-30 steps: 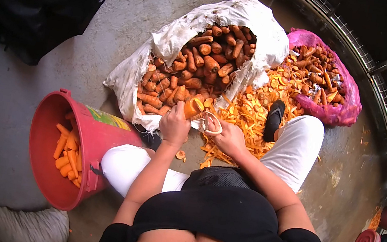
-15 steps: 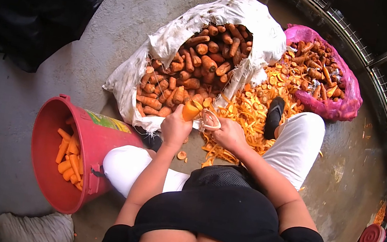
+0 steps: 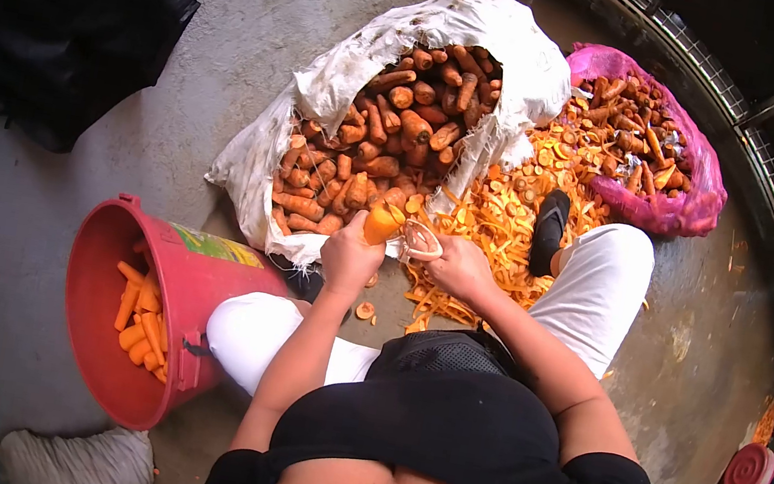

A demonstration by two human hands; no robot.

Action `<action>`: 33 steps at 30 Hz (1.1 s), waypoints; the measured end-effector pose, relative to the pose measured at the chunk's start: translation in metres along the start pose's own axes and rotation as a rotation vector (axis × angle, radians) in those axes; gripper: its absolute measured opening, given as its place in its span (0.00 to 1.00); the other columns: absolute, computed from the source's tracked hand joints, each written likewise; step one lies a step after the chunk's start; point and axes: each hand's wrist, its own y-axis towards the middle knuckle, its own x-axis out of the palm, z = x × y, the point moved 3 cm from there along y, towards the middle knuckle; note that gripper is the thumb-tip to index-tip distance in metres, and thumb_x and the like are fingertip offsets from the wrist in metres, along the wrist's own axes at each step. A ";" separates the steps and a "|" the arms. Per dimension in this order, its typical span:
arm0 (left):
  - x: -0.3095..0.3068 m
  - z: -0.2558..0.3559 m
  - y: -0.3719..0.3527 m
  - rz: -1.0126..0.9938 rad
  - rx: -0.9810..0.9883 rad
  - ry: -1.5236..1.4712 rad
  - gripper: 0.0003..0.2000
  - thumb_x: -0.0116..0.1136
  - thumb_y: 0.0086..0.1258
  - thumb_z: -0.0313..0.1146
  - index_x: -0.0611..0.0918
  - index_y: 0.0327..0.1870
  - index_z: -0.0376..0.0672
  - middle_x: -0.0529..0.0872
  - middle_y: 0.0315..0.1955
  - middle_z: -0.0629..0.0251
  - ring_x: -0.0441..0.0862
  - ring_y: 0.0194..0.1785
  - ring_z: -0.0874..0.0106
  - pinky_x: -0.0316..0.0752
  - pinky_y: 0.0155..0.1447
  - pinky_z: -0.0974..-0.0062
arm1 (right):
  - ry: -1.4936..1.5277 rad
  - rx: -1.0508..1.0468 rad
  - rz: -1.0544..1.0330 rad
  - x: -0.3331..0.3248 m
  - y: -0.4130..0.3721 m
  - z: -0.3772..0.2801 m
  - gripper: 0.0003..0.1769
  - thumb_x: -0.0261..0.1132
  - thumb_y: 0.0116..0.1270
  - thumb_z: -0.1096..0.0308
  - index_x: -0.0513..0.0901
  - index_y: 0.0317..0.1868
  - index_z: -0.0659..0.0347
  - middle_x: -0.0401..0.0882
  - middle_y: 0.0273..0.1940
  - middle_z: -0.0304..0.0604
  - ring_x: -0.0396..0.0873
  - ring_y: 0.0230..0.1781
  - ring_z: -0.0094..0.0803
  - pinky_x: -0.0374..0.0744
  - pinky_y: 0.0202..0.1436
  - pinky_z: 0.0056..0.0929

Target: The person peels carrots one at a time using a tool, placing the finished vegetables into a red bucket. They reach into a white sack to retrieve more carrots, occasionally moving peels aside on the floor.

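My left hand point(image 3: 350, 254) grips a peeled orange carrot point(image 3: 383, 221), its tip pointing up and away from me. Right beside it, my right hand point(image 3: 459, 266) holds a pale peeler point(image 3: 421, 238) against the carrot's side. Both hands hover over the near edge of a white sack point(image 3: 330, 91) that is full of unpeeled carrots. Orange peelings point(image 3: 495, 229) lie heaped on the floor below and to the right of my hands.
A red bucket point(image 3: 177, 254) with several peeled carrots stands by my left knee. A pink bag point(image 3: 687, 203) of carrot scraps lies at the right. A black cloth point(image 3: 78, 21) covers the floor at the far left. Red stools point(image 3: 751, 470) stand at the right edge.
The peeler has shifted a little along the carrot. Both hands stay in the same place over the sack's edge.
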 end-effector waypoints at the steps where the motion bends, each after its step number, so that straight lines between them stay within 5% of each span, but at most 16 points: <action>1: -0.001 0.001 0.000 -0.022 -0.008 -0.013 0.09 0.61 0.55 0.35 0.80 0.36 0.45 0.84 0.27 0.55 0.83 0.33 0.53 0.76 0.36 0.59 | 0.002 -0.015 0.007 -0.001 -0.001 0.000 0.31 0.52 0.64 0.34 0.84 0.43 0.53 0.83 0.35 0.57 0.81 0.39 0.56 0.78 0.43 0.49; 3: -0.001 0.002 0.002 -0.064 -0.025 -0.039 0.11 0.61 0.52 0.29 0.80 0.38 0.42 0.84 0.28 0.58 0.84 0.33 0.60 0.76 0.37 0.66 | 0.000 0.007 -0.010 -0.001 -0.001 0.002 0.31 0.53 0.64 0.34 0.84 0.44 0.52 0.83 0.36 0.57 0.81 0.40 0.56 0.78 0.43 0.49; 9: -0.002 0.017 -0.003 -0.457 0.017 -0.848 0.17 0.62 0.53 0.25 0.82 0.47 0.37 0.86 0.29 0.69 0.83 0.35 0.78 0.76 0.42 0.78 | -0.059 0.128 -0.084 0.004 0.004 0.027 0.29 0.56 0.62 0.37 0.85 0.41 0.55 0.83 0.37 0.57 0.82 0.41 0.53 0.77 0.46 0.47; 13: -0.009 0.001 0.003 -0.623 -0.235 -0.926 0.08 0.62 0.52 0.23 0.81 0.34 0.38 0.80 0.22 0.73 0.74 0.22 0.83 0.68 0.26 0.83 | 0.071 0.222 0.049 0.015 0.011 0.066 0.27 0.60 0.63 0.44 0.83 0.39 0.64 0.82 0.30 0.56 0.82 0.32 0.48 0.77 0.38 0.41; 14: -0.012 0.008 0.001 -0.564 -0.241 -1.002 0.07 0.63 0.51 0.23 0.75 0.27 0.41 0.71 0.13 0.75 0.64 0.11 0.84 0.56 0.16 0.84 | 0.165 0.224 0.080 0.015 0.015 0.079 0.30 0.58 0.65 0.42 0.83 0.38 0.68 0.80 0.26 0.54 0.81 0.28 0.41 0.77 0.37 0.39; 15: -0.014 0.008 0.002 -0.602 -0.251 -1.053 0.08 0.63 0.52 0.24 0.75 0.28 0.41 0.71 0.13 0.75 0.64 0.11 0.83 0.57 0.17 0.84 | 0.336 0.431 0.028 0.012 0.017 0.086 0.29 0.56 0.68 0.43 0.82 0.40 0.66 0.75 0.22 0.46 0.75 0.22 0.31 0.74 0.28 0.34; 17: -0.017 0.006 0.004 -0.679 -0.272 -1.151 0.09 0.65 0.54 0.25 0.75 0.32 0.41 0.70 0.13 0.74 0.64 0.12 0.83 0.58 0.17 0.84 | 0.703 0.520 -0.156 0.023 0.027 0.124 0.24 0.55 0.70 0.45 0.78 0.50 0.57 0.72 0.23 0.37 0.67 0.16 0.24 0.66 0.20 0.27; 20: -0.013 0.004 0.004 -0.762 -0.255 -1.473 0.14 0.62 0.66 0.42 0.76 0.40 0.41 0.70 0.15 0.71 0.66 0.13 0.80 0.62 0.19 0.83 | 1.107 0.433 -0.169 0.017 0.024 0.101 0.24 0.55 0.71 0.42 0.69 0.59 0.46 0.74 0.34 0.35 0.60 0.12 0.20 0.60 0.13 0.20; 23: -0.015 0.010 0.005 -0.841 -0.318 -1.783 0.29 0.45 0.70 0.63 0.75 0.46 0.40 0.71 0.18 0.69 0.68 0.18 0.78 0.66 0.23 0.83 | 1.261 0.395 -0.246 0.014 0.023 0.077 0.26 0.55 0.70 0.40 0.69 0.59 0.46 0.75 0.39 0.35 0.60 0.11 0.16 0.60 0.11 0.18; 24: -0.013 0.008 0.006 -0.814 -0.370 -1.794 0.35 0.30 0.71 0.68 0.74 0.49 0.41 0.75 0.21 0.64 0.71 0.19 0.74 0.71 0.26 0.79 | 1.274 0.416 -0.279 0.017 0.025 0.077 0.26 0.55 0.70 0.40 0.69 0.59 0.46 0.76 0.40 0.35 0.60 0.11 0.16 0.60 0.11 0.18; 27: -0.005 0.000 0.007 -0.640 -0.563 -1.774 0.32 0.30 0.73 0.65 0.74 0.50 0.42 0.80 0.27 0.57 0.79 0.25 0.69 0.76 0.33 0.74 | 1.263 0.471 -0.276 0.020 0.029 0.072 0.28 0.57 0.67 0.39 0.72 0.55 0.51 0.75 0.36 0.35 0.59 0.11 0.16 0.58 0.11 0.18; 29: 0.004 -0.018 0.009 -0.675 -0.517 -1.802 0.31 0.31 0.74 0.63 0.72 0.56 0.43 0.83 0.39 0.48 0.85 0.40 0.61 0.81 0.43 0.67 | 1.234 0.408 -0.121 0.018 0.026 0.059 0.33 0.59 0.65 0.35 0.78 0.48 0.60 0.72 0.24 0.32 0.58 0.12 0.15 0.54 0.13 0.17; 33: 0.001 -0.012 0.010 -0.642 -0.536 -1.754 0.31 0.36 0.73 0.62 0.68 0.61 0.42 0.81 0.47 0.43 0.84 0.48 0.55 0.83 0.47 0.64 | 1.230 0.396 -0.117 0.016 0.029 0.061 0.30 0.60 0.66 0.39 0.80 0.47 0.61 0.74 0.27 0.33 0.58 0.13 0.16 0.56 0.15 0.18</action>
